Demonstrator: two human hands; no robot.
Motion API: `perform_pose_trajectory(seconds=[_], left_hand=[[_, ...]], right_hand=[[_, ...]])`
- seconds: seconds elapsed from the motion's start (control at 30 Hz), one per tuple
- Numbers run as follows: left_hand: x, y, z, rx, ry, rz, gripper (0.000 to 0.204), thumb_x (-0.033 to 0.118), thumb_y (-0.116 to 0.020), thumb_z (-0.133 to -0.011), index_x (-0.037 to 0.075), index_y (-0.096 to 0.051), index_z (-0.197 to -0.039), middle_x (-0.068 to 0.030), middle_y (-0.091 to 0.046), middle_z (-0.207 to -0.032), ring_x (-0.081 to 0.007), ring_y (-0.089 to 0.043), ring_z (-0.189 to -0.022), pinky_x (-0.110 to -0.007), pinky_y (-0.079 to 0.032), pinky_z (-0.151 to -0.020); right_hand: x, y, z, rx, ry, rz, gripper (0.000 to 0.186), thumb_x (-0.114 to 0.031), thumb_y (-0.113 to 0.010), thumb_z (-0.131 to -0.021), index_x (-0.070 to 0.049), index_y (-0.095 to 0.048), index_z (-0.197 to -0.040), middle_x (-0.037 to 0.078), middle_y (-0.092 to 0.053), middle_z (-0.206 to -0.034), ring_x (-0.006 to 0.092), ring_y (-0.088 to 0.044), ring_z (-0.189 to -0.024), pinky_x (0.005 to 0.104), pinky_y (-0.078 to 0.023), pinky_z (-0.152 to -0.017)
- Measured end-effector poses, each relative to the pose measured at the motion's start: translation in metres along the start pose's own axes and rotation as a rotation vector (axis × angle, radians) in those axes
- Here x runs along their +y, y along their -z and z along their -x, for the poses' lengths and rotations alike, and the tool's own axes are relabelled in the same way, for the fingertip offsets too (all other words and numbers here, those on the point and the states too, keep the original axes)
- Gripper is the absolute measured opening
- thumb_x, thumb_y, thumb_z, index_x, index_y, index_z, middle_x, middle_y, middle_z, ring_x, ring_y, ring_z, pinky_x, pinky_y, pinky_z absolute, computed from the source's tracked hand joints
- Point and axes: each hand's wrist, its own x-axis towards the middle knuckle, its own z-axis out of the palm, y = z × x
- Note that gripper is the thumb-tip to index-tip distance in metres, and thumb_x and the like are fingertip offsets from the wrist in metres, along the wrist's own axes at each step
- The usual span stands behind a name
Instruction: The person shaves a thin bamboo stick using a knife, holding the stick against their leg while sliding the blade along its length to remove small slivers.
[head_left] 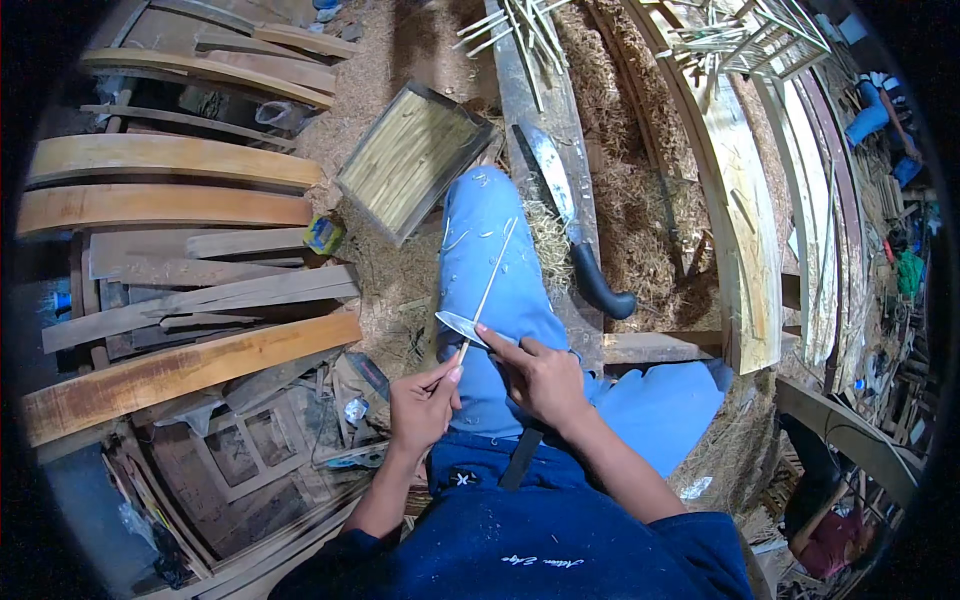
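Note:
Over my blue-clad thigh, my left hand [420,412] pinches the near end of a thin pale wooden stick [494,268], which slants up and away along the leg. My right hand [548,382] is closed on a small knife [457,323]. Its pointed blade lies across the stick just beyond my left fingertips, and its handle is hidden in my palm. The right index finger is stretched along the blade. Thin curled shavings [480,182] lie on the trouser leg.
A large curved knife with a black handle [598,285] rests on a plank to the right. Ahead stands a shallow wooden tray [410,160]. Curved wooden beams [170,208] line the left, and a yellow tape measure [323,235] sits near them. Thin sticks [522,35] lie at the far end. Other people are at right.

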Motion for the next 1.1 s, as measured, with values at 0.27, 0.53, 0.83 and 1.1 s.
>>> perform_pose_trajectory(seconds=[0.27, 0.53, 0.83, 1.1], left_hand=[[-0.001, 0.013, 0.022, 0.015, 0.057, 0.022, 0.026, 0.007, -0.062, -0.097, 0.0, -0.068, -0.121, -0.0017, -0.059, -0.06, -0.0031, -0.043, -0.041, -0.02, -0.032, -0.037], [-0.005, 0.035, 0.048, -0.024, 0.154, 0.033, 0.026, 0.01, -0.059, -0.099, 0.0, -0.067, -0.122, -0.0038, -0.06, -0.061, -0.0035, -0.042, -0.04, -0.02, -0.031, -0.036], [0.003, 0.01, 0.016, -0.06, 0.087, -0.005, 0.03, 0.015, -0.057, -0.101, 0.001, -0.065, -0.126, -0.004, -0.059, -0.06, -0.0042, -0.043, -0.039, -0.021, -0.033, -0.036], [-0.002, 0.01, 0.008, -0.055, 0.014, -0.044, 0.028, 0.01, -0.057, -0.1, 0.0, -0.065, -0.126, -0.0018, -0.059, -0.06, -0.0024, -0.043, -0.043, -0.02, -0.032, -0.04]], right_hand=[[0.004, -0.002, 0.0, -0.034, -0.012, 0.034, 0.07, -0.019, -0.071, -0.08, -0.042, -0.049, -0.142, 0.009, -0.059, -0.075, 0.0307, -0.063, -0.058, 0.0451, -0.05, -0.05], [0.028, -0.011, -0.008, 0.113, -0.096, 0.051, 0.061, -0.021, -0.068, -0.086, -0.043, -0.051, -0.14, 0.01, -0.058, -0.072, 0.0338, -0.063, -0.061, 0.0463, -0.048, -0.05], [0.0, 0.007, 0.004, -0.06, 0.047, -0.019, 0.057, -0.02, -0.069, -0.087, -0.034, -0.054, -0.14, 0.01, -0.056, -0.065, 0.0326, -0.059, -0.054, 0.0454, -0.048, -0.05], [0.003, -0.001, 0.003, -0.023, 0.004, -0.017, 0.054, -0.024, -0.069, -0.087, -0.037, -0.055, -0.138, 0.008, -0.056, -0.066, 0.0318, -0.058, -0.053, 0.0448, -0.046, -0.048]])
